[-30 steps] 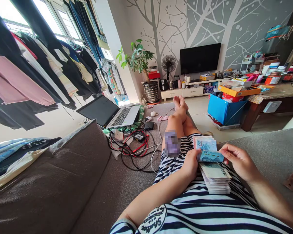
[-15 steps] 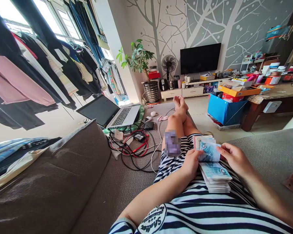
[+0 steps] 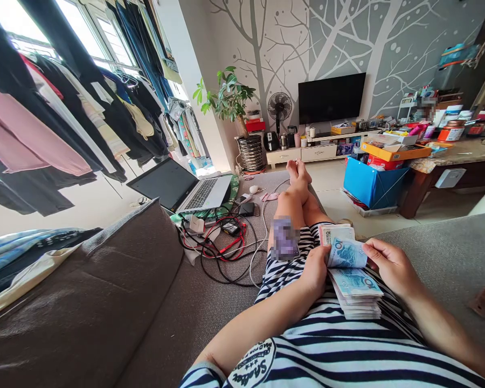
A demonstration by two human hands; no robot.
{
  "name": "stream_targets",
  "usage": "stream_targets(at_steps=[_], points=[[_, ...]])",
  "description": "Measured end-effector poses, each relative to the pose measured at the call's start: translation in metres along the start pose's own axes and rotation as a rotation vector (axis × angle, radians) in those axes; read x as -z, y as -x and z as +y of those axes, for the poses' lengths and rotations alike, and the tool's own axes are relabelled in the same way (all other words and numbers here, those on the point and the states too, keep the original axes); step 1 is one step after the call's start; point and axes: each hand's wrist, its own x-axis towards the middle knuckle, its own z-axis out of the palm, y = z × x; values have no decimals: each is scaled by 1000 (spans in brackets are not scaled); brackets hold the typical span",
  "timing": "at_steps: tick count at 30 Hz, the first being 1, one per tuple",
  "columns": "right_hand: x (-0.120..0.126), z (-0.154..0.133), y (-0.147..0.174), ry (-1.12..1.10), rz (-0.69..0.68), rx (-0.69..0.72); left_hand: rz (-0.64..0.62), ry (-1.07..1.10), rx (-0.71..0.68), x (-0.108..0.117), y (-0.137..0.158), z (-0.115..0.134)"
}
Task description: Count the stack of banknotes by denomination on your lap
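My left hand (image 3: 316, 269) is closed on the near edge of a bundle of banknotes (image 3: 334, 233), held above my lap. The top note (image 3: 346, 253) is blue and marked 10. Its right corner is pinched between the thumb and fingers of my right hand (image 3: 388, 265). Below both hands, a thick stack of banknotes (image 3: 358, 293) lies on my striped clothing, a blue note on top. On my thigh rests a purple thing (image 3: 285, 238) blurred by pixelation.
Left of my legs, tangled cables (image 3: 226, 242) and an open laptop (image 3: 198, 191) lie on the grey sofa (image 3: 194, 302). A blue box (image 3: 374, 183) stands on the floor beside a cluttered table (image 3: 456, 153). A television (image 3: 332, 98) is at the back wall.
My right hand has moved slightly right and up, drawing the corner of the top blue note with it. My left hand and the stack on my lap are almost unmoved.
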Motion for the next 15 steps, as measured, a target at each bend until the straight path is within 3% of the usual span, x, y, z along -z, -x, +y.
stream_targets(at_steps=[15], points=[[-5,1,1,-129,45,-25,4,-5,-16,-4,8,4]])
